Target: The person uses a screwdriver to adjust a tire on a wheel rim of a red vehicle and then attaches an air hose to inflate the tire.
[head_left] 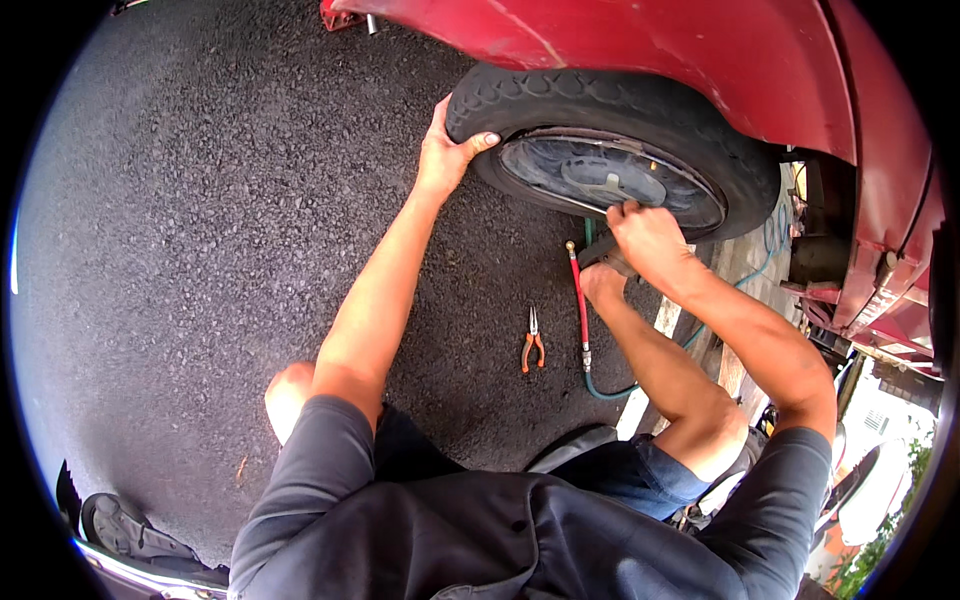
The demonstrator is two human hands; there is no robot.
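A black tire (600, 100) on a dark wheel rim (640, 180) stands under the red car's fender. My left hand (447, 150) grips the tire's left side, thumb on the sidewall and fingers going behind the tread. At the lower edge of the rim, my right hand (645, 238) is closed with its fingertips against the rim; what it holds, if anything, is hidden. A red air hose end (579, 300) with brass-coloured fittings lies below the wheel, joined to a teal hose (605, 394). Needle-nose pliers (533, 340) with orange handles rest on the asphalt.
Red bodywork (640, 35) overhangs the wheel and continues down the right side. Wooden boards (735, 365) lie on the ground at right. Part of a red tool or stand (342, 14) shows at the top. My bent knees are below the wheel, on the asphalt (230, 250).
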